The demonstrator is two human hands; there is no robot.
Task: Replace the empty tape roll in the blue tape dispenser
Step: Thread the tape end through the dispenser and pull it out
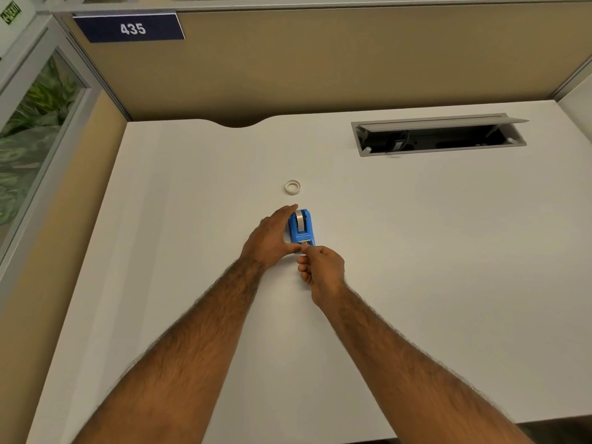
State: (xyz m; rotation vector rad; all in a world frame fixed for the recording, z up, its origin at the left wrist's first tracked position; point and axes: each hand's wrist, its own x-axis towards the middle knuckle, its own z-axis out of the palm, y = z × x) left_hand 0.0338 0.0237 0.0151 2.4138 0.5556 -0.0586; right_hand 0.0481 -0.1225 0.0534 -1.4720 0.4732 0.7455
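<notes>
Both hands meet at the centre of the frame on a white desk. From the left, the left hand cups the left side of the blue tape dispenser, fingers stretched along its wall and thumb pressed at its near end. A tape roll sits inside the dispenser. Just right of and below it, the right hand is curled, its fingertips pinched at the dispenser's cutter end; whether they hold tape, I cannot tell. Slightly above the dispenser, apart from both hands, an empty white roll core lies flat. At upper left, a sign reads 435. At upper right, an open cable hatch is set into the desk.
</notes>
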